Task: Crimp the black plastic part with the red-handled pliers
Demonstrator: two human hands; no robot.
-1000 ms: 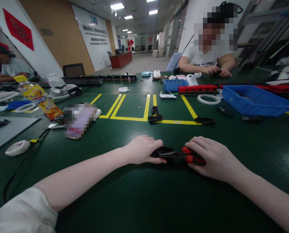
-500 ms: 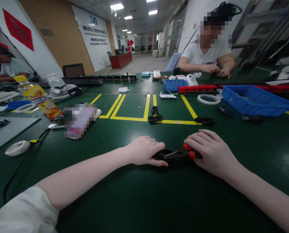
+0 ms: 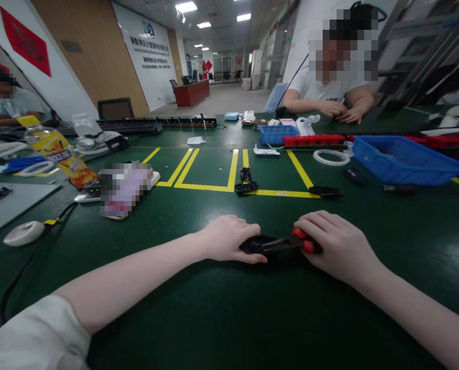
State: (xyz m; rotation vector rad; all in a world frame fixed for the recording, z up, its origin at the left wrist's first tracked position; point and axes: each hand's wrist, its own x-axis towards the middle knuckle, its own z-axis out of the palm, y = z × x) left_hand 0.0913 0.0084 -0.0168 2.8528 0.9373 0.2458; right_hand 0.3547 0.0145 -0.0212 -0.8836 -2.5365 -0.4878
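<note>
1. Green table [image 3: 229,318]: fills the lower frame, yellow tape [image 3: 202,188] laid out mid-frame. Progress, my read: mid-operation. Done: part in hand, pliers brought up to it. Left: part isn't free of hand or tool, and I can't see any piece cut or pulled off.
2. Co-worker [image 3: 316,90]: upper right, hands together on the table; can't make out what's in them.
3. Blue bin [image 3: 410,162]: right side, contents too dim to call.
4. Right hand [image 3: 335,244]: right of centre, fingers wrapped round the pliers' handles.
5. Left hand [image 3: 229,239]: lower centre, thumb and fingers pinching the black part's left end.
6. Red-handled pliers [image 3: 295,240]: between the hands, long axis roughly level across the frame. Handles right, nose left and tipped slightly down. Nose overlaps the part; can't tell if it's biting.
7. Black molded part [image 3: 257,244]: lower centre, just above the table or touching it, can't tell. Long axis also runs left-right, about in line with the pliers, free end facing right.
8. Black assembly [image 3: 246,186]: on the tape above the hands, second black piece [image 3: 325,192] to its right. Both out of hand.
</note>
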